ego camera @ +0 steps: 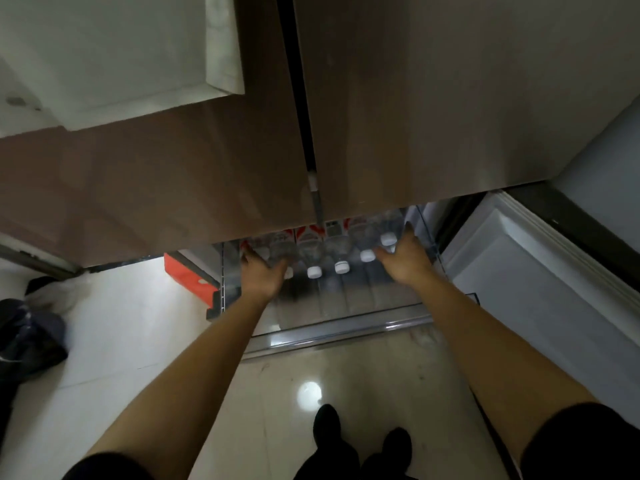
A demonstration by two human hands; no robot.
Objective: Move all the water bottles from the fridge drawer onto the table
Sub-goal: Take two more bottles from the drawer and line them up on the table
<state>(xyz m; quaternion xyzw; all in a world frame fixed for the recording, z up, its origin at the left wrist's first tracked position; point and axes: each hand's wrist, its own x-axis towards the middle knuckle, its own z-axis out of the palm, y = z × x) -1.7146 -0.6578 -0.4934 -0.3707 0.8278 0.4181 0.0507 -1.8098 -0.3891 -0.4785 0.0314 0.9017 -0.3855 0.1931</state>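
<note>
by the look of it little is done: your left hand (pixel 261 271) and right hand (pixel 403 263) reach in spread open, holding nothing; several water bottles (pixel 313 251) lie between and just beyond them in the fridge drawer (pixel 346 329).

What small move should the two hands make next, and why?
Probably close each hand round the nearest bottle: the left hand and right hand reach open into the fridge drawer, beside the lying water bottles, apparently gripping none yet.

I could read no text from where I stood; the red and white labels (pixel 309 238) on the water bottles (pixel 341 250) were too blurred.
</note>
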